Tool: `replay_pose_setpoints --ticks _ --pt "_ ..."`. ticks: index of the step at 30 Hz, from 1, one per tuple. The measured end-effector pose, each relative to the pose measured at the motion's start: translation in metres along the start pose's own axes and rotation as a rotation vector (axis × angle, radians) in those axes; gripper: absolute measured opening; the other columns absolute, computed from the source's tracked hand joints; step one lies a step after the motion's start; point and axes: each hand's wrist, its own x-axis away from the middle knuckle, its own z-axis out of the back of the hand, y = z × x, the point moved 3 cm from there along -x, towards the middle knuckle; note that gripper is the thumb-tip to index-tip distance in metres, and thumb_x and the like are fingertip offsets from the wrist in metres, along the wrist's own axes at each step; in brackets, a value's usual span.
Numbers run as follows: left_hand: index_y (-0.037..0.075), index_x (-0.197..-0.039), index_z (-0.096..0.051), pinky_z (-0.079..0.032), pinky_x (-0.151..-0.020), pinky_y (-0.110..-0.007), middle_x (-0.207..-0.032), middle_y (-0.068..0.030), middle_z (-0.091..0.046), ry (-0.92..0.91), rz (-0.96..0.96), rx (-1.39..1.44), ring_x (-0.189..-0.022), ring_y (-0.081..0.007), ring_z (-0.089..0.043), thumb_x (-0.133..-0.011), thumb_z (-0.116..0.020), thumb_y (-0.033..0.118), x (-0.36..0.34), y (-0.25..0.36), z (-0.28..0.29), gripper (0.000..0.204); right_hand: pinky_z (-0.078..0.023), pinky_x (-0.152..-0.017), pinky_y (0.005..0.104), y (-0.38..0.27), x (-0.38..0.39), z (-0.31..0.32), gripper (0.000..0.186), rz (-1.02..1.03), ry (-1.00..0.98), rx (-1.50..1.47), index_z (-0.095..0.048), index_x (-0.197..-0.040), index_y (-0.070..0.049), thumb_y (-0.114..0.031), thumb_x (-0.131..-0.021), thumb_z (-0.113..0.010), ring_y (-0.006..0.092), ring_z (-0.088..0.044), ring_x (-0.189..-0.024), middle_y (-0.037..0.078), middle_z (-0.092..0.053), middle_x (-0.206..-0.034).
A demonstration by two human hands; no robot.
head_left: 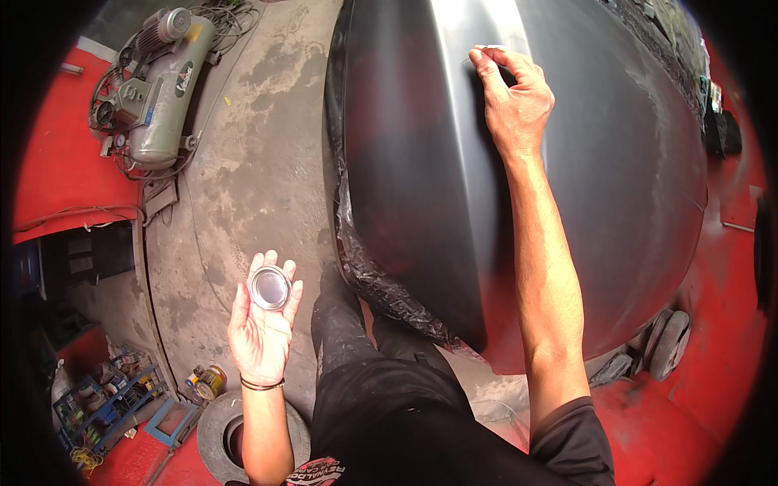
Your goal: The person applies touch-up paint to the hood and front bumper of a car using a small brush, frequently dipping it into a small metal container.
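Right of the stained concrete floor (243, 154), the dark car hood (405, 202) is set long-axis near-to-far, overhung by the nearer right hand (519, 101), pinched, contents untellable; a shallow round tin (270, 289) is cradled left in the half-curled left hand (266, 336).

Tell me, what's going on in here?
A person in dark clothes stands at a large, dark, curved panel. The left hand holds a small round tin out to the side. The right hand is over the panel, thumb and fingers pinched together; I can't tell what, if anything, is between them.
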Motion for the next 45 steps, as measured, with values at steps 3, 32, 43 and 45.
replay_pose_setpoints --ticks 3,32,43,45 --pt "0.002 -0.171 -0.034 -0.032 -0.135 -0.063 -0.177 -0.0176 -0.041 -0.005 0.002 0.011 -0.164 -0.0436 -0.036 -0.121 -0.046 0.026 -0.001 -0.001 0.0 0.057 -0.054 -0.1 0.039 0.001 -0.001 0.0 0.017 0.003 -0.004 0.013 -0.087 -0.104 -0.013 -0.03 -0.098 -0.086 0.0213 -0.072 -0.107 0.001 -0.084 -0.106" --pt "0.002 -0.171 -0.036 -0.035 -0.134 -0.061 -0.176 -0.016 -0.042 -0.021 0.002 -0.054 -0.163 -0.0416 -0.038 -0.12 -0.048 0.024 0.0 -0.001 0.001 0.057 -0.055 -0.1 0.0391 0.004 0.0 0.0 0.019 0.012 -0.001 0.023 -0.087 -0.104 -0.012 -0.031 -0.098 -0.087 0.0226 -0.073 -0.108 0.002 -0.084 -0.108" --pt "0.002 -0.17 -0.035 -0.034 -0.134 -0.063 -0.176 -0.017 -0.042 -0.039 -0.004 -0.068 -0.162 -0.0442 -0.038 -0.12 -0.048 0.028 0.003 -0.004 -0.002 0.058 -0.057 -0.097 0.0393 -0.045 0.024 0.036 0.012 0.01 0.106 -0.069 -0.085 -0.106 -0.006 -0.014 -0.097 -0.085 0.0275 -0.073 -0.105 0.009 -0.083 -0.109" --pt "0.002 -0.17 -0.035 -0.033 -0.134 -0.063 -0.176 -0.0167 -0.042 -0.036 -0.004 -0.081 -0.162 -0.0443 -0.038 -0.12 -0.049 0.027 0.006 -0.005 -0.005 0.059 -0.057 -0.096 0.0385 -0.071 0.059 0.05 0.009 -0.094 0.073 -0.177 -0.082 -0.103 -0.003 -0.005 -0.094 -0.082 0.0271 -0.072 -0.104 0.009 -0.081 -0.105"
